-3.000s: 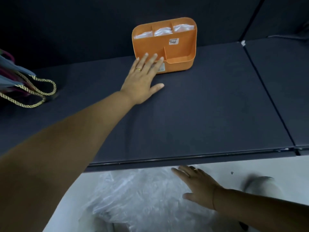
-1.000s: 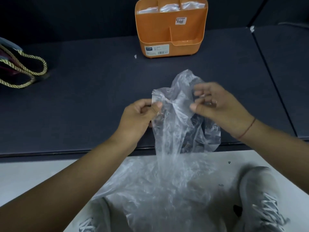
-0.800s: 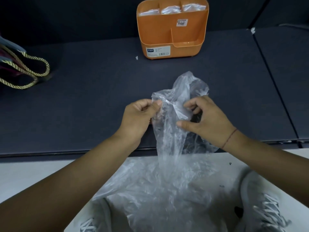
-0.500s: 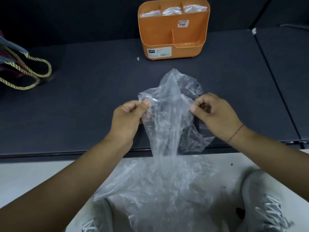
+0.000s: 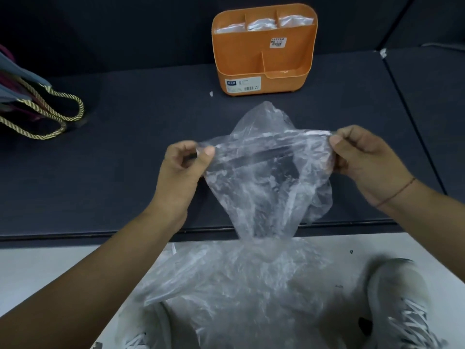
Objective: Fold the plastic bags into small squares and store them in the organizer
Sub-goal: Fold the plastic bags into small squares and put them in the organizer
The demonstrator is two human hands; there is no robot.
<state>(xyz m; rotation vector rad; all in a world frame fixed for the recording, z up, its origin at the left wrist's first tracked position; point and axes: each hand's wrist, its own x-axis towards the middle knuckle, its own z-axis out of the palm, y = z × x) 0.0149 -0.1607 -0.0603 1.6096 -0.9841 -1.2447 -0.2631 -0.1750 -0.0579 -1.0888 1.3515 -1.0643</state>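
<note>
Thin, clear, crinkled plastic bag (image 5: 266, 177) with its top edge stretched into a straight band and the rest hanging in soft wrinkles. Pinched at the left corner between thumb and curled fingers of the left hand (image 5: 183, 167), and at the right corner likewise by the right hand (image 5: 364, 159). Held above the near edge of the matte dark table (image 5: 125, 159). Farther back, a rigid orange organizer (image 5: 264, 59) with rounded corners, folded clear squares (image 5: 259, 23) in its three rear compartments. Below, on the pale floor, a heap of loose clear plastic (image 5: 239, 285).
</note>
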